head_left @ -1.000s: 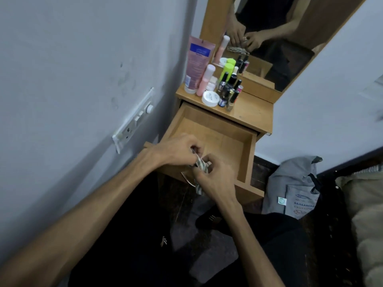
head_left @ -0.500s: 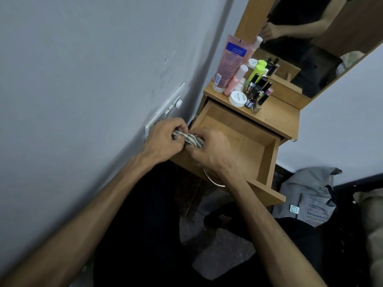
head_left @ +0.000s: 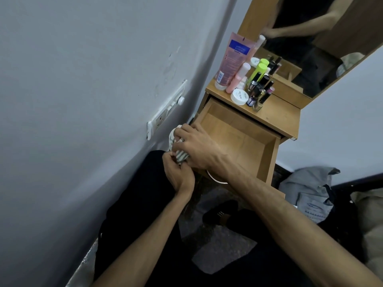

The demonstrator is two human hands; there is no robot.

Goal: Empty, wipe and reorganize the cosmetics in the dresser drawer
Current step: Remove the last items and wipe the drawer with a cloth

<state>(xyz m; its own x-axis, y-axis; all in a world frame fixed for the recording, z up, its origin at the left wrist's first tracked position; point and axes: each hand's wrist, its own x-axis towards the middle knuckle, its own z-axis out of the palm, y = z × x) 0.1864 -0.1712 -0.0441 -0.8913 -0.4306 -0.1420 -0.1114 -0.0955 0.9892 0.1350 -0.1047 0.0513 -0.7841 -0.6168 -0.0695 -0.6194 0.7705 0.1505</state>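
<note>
The wooden drawer (head_left: 267,160) of the dresser stands pulled out, its inside bare. Both hands hold a small striped white cloth (head_left: 179,155) just left of the drawer's near left corner. My left hand (head_left: 178,175) grips the cloth's lower end from below. My right hand (head_left: 199,148) reaches across the drawer's front edge and pinches the cloth's upper part. Several cosmetics stand on the dresser top (head_left: 275,119): a tall pink tube (head_left: 233,60), a pink bottle (head_left: 238,78), a lime bottle (head_left: 259,73), a white jar (head_left: 239,96) and dark small bottles (head_left: 260,90).
A grey wall with a white switch plate (head_left: 165,112) runs close along the left. A mirror (head_left: 310,44) rises behind the cosmetics. A grey bag (head_left: 308,191) lies on the dark floor at the right, next to a beige cushion (head_left: 371,220). My dark-clothed legs fill the foreground.
Both hands with the cloth have moved left from over the drawer's front to beside its left corner. My left hand has dropped below the right. The view has swung left.
</note>
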